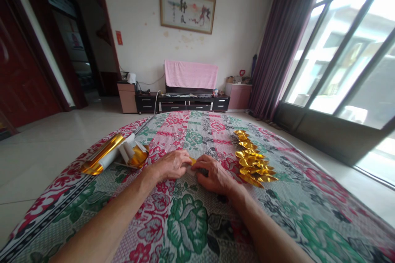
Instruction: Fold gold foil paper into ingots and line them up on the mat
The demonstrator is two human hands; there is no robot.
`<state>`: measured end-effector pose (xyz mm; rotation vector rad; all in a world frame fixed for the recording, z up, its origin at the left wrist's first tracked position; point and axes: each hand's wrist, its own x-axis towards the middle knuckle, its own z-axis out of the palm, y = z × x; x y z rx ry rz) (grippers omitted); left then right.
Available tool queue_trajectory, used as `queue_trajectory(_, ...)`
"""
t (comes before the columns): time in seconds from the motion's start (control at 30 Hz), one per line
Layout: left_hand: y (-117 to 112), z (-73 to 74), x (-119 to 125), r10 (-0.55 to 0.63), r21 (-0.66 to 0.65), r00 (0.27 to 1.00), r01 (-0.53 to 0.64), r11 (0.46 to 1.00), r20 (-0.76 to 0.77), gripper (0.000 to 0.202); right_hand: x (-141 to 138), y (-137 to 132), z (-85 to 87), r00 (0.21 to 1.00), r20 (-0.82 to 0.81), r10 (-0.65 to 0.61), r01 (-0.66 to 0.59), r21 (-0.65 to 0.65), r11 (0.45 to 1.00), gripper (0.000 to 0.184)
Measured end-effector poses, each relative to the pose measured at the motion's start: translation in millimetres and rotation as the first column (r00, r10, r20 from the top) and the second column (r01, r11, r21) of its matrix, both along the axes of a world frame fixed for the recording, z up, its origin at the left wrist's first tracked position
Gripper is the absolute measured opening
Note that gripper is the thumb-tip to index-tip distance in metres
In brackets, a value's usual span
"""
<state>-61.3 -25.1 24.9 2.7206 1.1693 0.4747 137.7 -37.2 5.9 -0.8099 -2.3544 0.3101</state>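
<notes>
A small piece of gold foil paper lies between my two hands, low over the middle of the table; most of it is covered by fingers. My left hand pinches its left side with the fingertips. On its right side my right hand has thumb and fingers closed on the same paper. To the right of my hands, several folded gold paper ingots lie in an overlapping row. Off to the left sits a stack of gold foil sheets with white backs, and beside it a loose curled gold sheet.
A flower-patterned cloth covers the round table. Beyond it stand a low black cabinet and a pink cloth draped over a screen-like shape. Purple curtains hang by the window at right.
</notes>
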Motion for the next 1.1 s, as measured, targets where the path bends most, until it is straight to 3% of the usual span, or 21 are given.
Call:
queue_trajectory(0.17,0.1,2.9,-5.8,-0.056,-0.084,0.998,0.058,0.995,0.032,0.029,1.4,-1.5,2.6,1.000,0.013,-0.012,0.012,-0.047,0.999,0.038)
queue_trajectory(0.47,2.3,-3.0,-2.3,0.024,-0.040,0.997,-0.021,0.999,0.074,0.019,-0.9,-2.8,5.9,1.000,-0.013,-0.017,0.016,-0.049,0.999,0.031)
queue_trajectory(0.8,7.8,-12.3,-3.3,0.063,-0.023,0.991,-0.061,0.998,0.120,0.018,-1.2,3.1,-1.8,0.999,-0.021,-0.044,0.043,-0.032,0.999,0.032)
queue_trajectory(0.97,9.2,-11.5,0.5,0.064,-0.019,0.989,-0.062,0.998,0.132,0.018,-1.4,4.3,-3.7,0.998,-0.024,-0.059,0.058,-0.026,0.998,0.043)
queue_trajectory(1.1,8.0,-6.7,0.6,0.056,-0.035,0.989,-0.051,0.998,0.135,0.021,-3.8,5.9,-6.5,0.994,-0.044,-0.100,0.100,-0.011,0.995,0.039)
